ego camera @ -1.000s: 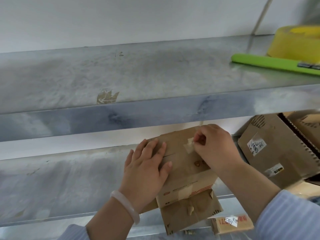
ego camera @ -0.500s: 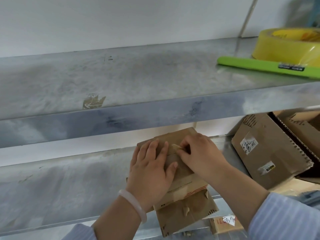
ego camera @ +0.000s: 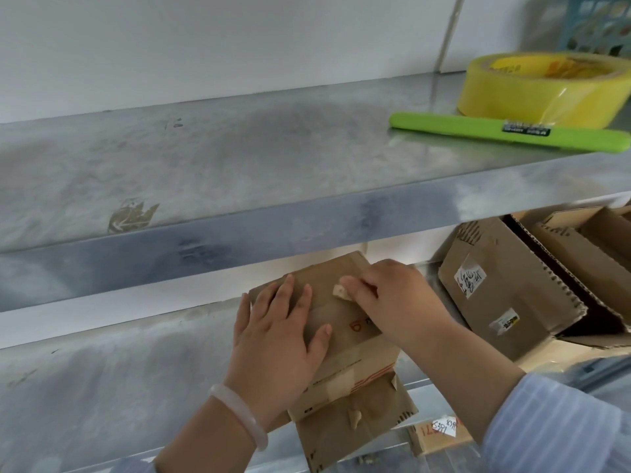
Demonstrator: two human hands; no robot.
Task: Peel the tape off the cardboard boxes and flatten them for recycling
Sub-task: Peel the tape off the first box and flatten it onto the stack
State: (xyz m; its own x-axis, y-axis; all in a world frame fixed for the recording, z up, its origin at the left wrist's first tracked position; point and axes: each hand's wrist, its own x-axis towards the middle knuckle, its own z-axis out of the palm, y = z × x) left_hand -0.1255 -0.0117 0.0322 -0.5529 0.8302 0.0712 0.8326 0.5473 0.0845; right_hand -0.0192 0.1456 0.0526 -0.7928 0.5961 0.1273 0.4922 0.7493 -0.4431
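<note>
Head view: a small cardboard box (ego camera: 341,315) sits on the lower shelf (ego camera: 102,377), atop another cardboard piece (ego camera: 358,425). The left grip (ego camera: 276,343) lies flat on its top, fingers spread. The right grip (ego camera: 399,302) pinches a curled end of tape (ego camera: 341,291) on the box top. More boxes (ego camera: 505,288) stand to the right; a yellow tape roll (ego camera: 543,87) rests on the upper shelf (ego camera: 239,158).

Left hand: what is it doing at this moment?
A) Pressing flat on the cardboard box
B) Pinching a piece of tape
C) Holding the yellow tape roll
A: the left hand lies with straight fingers on the cardboard box, while the right hand pinches the tape piece.
</note>
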